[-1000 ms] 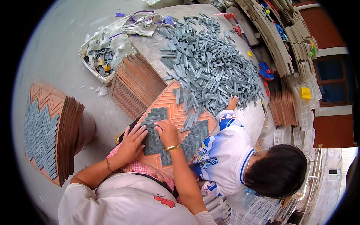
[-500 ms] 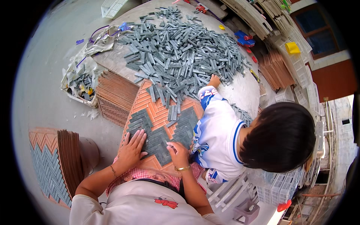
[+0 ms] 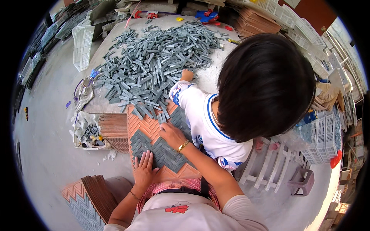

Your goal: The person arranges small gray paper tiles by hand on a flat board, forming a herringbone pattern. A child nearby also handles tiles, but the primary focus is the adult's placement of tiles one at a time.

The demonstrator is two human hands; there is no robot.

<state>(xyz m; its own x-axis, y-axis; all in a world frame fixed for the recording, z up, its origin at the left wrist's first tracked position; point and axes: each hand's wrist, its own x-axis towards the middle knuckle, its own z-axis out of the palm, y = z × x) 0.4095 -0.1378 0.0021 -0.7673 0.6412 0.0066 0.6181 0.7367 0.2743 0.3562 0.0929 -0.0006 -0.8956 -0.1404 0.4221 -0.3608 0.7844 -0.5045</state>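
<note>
An orange herringbone mould board lies before me, partly filled with dark grey strip tiles set in zigzag rows. My left hand rests flat on the board's near left side, fingers stretched over the laid tiles' edge. Further up the board, my right hand has its fingers drawn together at a loose grey strip tile. Its fingertips partly hide that tile. Beyond the board spreads a big heap of loose grey strip tiles, some spilling onto the board's far edge.
A child leans in at my right, one hand on the heap's edge. Stacked boards and a white box of scraps stand left, another stack nearer. White crates and a stool are right.
My right hand has moved from above the laid tiles to the loose tiles further up the board. My left hand stays flat on the board. The view has swung rightward.
</note>
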